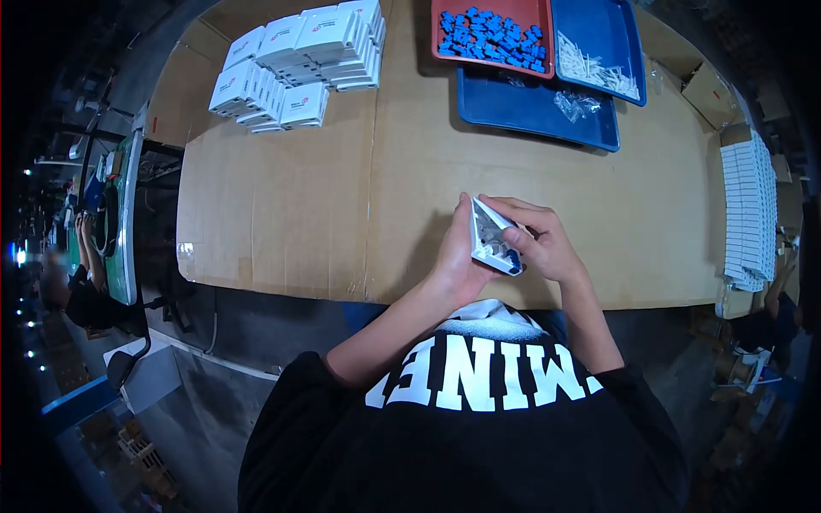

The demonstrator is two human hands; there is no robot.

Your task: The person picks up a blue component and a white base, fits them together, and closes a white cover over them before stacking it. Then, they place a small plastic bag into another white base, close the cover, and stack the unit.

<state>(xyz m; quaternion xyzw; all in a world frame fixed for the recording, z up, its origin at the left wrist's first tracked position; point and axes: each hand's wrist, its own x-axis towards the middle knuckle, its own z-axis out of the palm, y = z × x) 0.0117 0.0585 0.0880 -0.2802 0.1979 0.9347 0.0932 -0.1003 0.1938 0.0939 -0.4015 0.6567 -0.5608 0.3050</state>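
Observation:
Close to the table's near edge, a small white case [481,243] is held up between both hands, tilted and partly open. Inside it are greyish-white parts and a dark blue piece at its lower end; I cannot make out their kind. My left hand [460,263] is wrapped round the case from the left and below. From the right, my right hand [547,243] grips its upper edge, with the thumb reaching over the opening. Part of the case is hidden behind the fingers.
Stacked white boxes [299,64] stand at the back left of the cardboard-covered table [291,214]. A red tray [492,61] holds blue pieces, a blue tray [590,19] white sticks. Clear bags [575,106] lie in a lower blue tray [522,118]. White stacks [748,209] stand right; other people sit at both sides.

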